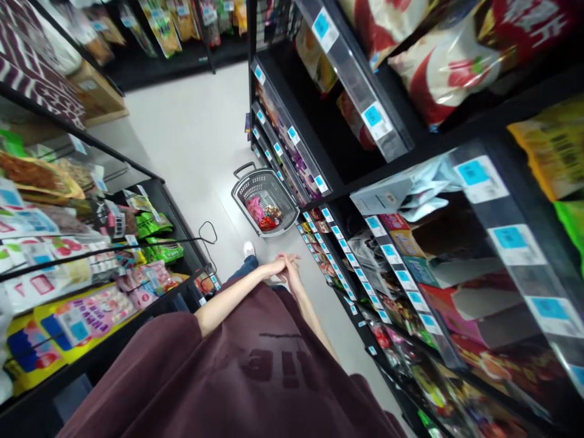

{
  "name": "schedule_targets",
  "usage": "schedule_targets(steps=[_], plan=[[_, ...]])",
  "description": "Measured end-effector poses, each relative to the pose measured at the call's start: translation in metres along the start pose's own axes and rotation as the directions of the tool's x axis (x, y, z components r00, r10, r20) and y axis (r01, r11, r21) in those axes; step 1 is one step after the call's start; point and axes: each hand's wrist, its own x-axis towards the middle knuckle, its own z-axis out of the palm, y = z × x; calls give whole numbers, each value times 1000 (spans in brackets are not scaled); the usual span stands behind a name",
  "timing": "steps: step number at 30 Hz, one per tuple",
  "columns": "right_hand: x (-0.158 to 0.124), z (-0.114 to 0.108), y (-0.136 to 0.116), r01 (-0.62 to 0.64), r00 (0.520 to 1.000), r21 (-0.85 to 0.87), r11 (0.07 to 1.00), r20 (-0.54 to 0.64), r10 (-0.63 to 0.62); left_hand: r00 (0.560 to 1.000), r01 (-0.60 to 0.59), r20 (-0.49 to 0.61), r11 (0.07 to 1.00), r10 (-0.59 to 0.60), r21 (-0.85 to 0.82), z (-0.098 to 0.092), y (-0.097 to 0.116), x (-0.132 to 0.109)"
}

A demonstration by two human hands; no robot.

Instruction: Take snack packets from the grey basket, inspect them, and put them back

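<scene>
My left hand [274, 266] and my right hand [292, 267] meet in front of my body, touching each other at the fingers, with no item visible between them. How far the fingers are bent is too small and blurred to tell. Just beyond them on the floor stands a grey shopping basket [292, 222] with its handle tipped to the far side. Inside it lie a pink packet [255, 208] and a red packet [268, 224], along with other small packets.
Dark shelves [337, 234] with snack bags and blue-white price tags rise close on the right. On the left, another shelf [176, 207] holds bagged snacks. A thin black cable or wire [207, 231] hangs near it. A cardboard box [98, 91] sits at the upper left.
</scene>
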Motion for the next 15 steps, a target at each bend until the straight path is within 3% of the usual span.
schedule_targets(steps=[3,5,7,10,13,15], plan=[[14,16,-8,83,991,-141,987,116,-66,978,154,179,956,-111,-248,-38,1,-3],[19,20,-12,150,976,-249,957,194,-103,959,196,269,893,-89,-405,-52,0,-6],[25,22,-15,175,963,-348,921,256,-87,958,161,286,847,-11,-507,-57,-2,-10],[37,27,-15,144,970,-471,871,241,-30,973,58,214,801,89,-596,-56,-3,-17],[52,34,-14,110,979,-569,815,206,12,995,-59,39,850,93,-524,-55,0,-22],[61,40,-16,120,969,-597,793,245,38,997,-74,-11,861,79,-503,-58,4,-24]])
